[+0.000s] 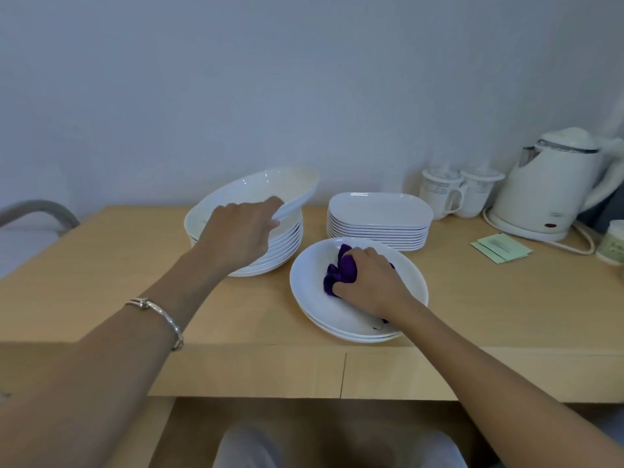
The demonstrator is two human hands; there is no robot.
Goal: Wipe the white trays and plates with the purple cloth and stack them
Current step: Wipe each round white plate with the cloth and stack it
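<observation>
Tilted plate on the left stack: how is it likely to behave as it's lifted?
Probably stiff: the tilted plate shows no bend though the left hand grips only one rim. Its glossy glaze suggests it could slip from the fingers. It looks ceramic, so likely fragile if dropped onto the stack.

A lodging or home room: electric kettle (553, 190), lidded mugs (442, 194) (green sachets (501, 248) alongside) on a pale wooden desk (135, 265).

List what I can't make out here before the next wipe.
Head view: right-hand grip covers much of the purple cloth and the front plate's centre.
Head view: left-hand grip covers part of the tilted plate's rim.
Head view: right edge cuts off the jar.
Head view: green sachets' print is too small.
</observation>
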